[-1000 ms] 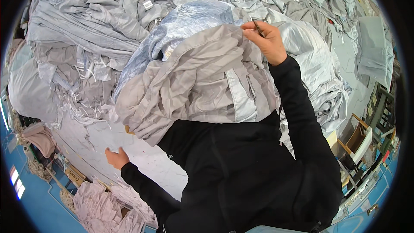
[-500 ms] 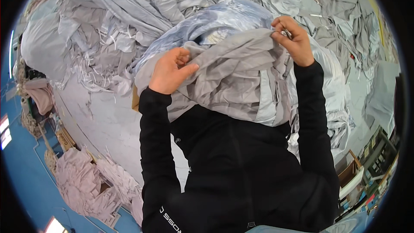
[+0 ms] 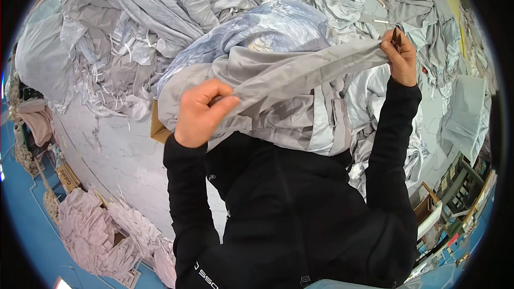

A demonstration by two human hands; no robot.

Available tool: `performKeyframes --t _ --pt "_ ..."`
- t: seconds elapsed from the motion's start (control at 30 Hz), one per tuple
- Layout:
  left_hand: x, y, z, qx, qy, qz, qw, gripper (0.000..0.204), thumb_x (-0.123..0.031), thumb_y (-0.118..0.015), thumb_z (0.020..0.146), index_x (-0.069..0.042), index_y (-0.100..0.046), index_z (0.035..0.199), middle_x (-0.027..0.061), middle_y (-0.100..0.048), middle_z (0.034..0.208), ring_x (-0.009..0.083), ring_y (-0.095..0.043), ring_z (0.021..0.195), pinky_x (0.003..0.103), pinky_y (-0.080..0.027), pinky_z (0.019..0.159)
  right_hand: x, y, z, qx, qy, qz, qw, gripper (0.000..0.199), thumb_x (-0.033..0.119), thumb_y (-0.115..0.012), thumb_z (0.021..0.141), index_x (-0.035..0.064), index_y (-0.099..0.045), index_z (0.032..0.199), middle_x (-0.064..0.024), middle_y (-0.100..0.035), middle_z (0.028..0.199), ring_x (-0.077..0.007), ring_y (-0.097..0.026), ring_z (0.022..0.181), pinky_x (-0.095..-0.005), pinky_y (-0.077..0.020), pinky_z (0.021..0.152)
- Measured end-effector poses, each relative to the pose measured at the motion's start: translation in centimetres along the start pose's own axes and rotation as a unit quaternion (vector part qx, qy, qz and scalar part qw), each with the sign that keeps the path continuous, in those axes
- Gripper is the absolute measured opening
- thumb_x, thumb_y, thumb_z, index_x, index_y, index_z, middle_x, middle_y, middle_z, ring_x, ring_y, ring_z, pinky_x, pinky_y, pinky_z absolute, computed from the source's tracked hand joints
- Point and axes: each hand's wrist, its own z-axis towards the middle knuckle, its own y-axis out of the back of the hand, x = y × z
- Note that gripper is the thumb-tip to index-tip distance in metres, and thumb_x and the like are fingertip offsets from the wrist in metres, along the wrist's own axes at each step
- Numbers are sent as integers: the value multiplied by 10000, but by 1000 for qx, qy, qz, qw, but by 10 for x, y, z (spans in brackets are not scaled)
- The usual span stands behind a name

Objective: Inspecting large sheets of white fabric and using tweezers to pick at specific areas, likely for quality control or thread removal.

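Note:
A large bunched grey cloth (image 3: 313,67) lies in front of my body, its folded edge stretched between my two hands. My left hand (image 3: 201,115) pinches this edge with thumb and fingers on the left. At the right, my right hand (image 3: 401,64) grips the other end of the edge. A small dark pointed tool, which looks like thread snips (image 3: 396,37), also sticks up from the right hand. Just beyond the grey cloth bulges a blue-and-white patterned fabric (image 3: 289,18).
Heaps of grey fabric (image 3: 144,5) with white ties cover the far side of the white marbled table (image 3: 101,139). A pale pink fabric pile (image 3: 88,233) is at lower left above a blue floor. A cardboard box (image 3: 158,126) shows beside the grey cloth.
My right hand has moved right, drawing the grey cloth's edge out into a long taut strip. The dark pointed tool now shows in it. My left hand has shifted slightly down and left.

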Motion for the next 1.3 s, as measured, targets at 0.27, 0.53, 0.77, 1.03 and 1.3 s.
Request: performKeyframes --t 0.27,0.53,0.77,1.03,1.3 --pt "11 -54 4 -18 -220 260 940 148 -64 -751 753 -44 -613 805 77 -558 796 292 -580 665 368 -468 575 -51 -28 -15 -19 -62 -87 994 89 -21 -653 864 33 -593 900 56 -543 823 -31 -477 755 -186 -393 703" --pt "8 -90 42 -141 -137 70 978 273 8 -721 781 -38 -663 1044 112 -605 913 268 -612 701 325 -505 615 -65 -39 -19 -31 -74 -77 994 65 13 -661 886 15 -614 931 23 -609 828 -47 -559 767 -199 -451 709" --pt "18 -82 41 -221 -248 165 929 104 65 -689 798 15 -661 885 99 -632 775 232 -638 660 311 -492 570 -65 -29 -26 -41 -68 -49 996 75 0 -667 884 10 -622 943 29 -610 835 -45 -556 768 -193 -444 709" --pt "-7 -31 -4 -210 -131 -121 961 50 38 -604 891 19 -637 859 92 -628 798 129 -605 620 231 -472 554 -35 -39 -46 -41 30 -153 987 168 -91 -675 806 30 -633 916 22 -599 845 -51 -526 748 -186 -406 649" --pt "-22 -52 16 -161 -128 -130 970 73 55 -583 894 6 -635 908 85 -625 912 128 -616 683 225 -470 595 -2 -41 -86 -47 114 -217 968 298 -200 -646 628 46 -611 793 -29 -628 901 -93 -511 670 -219 -382 590"
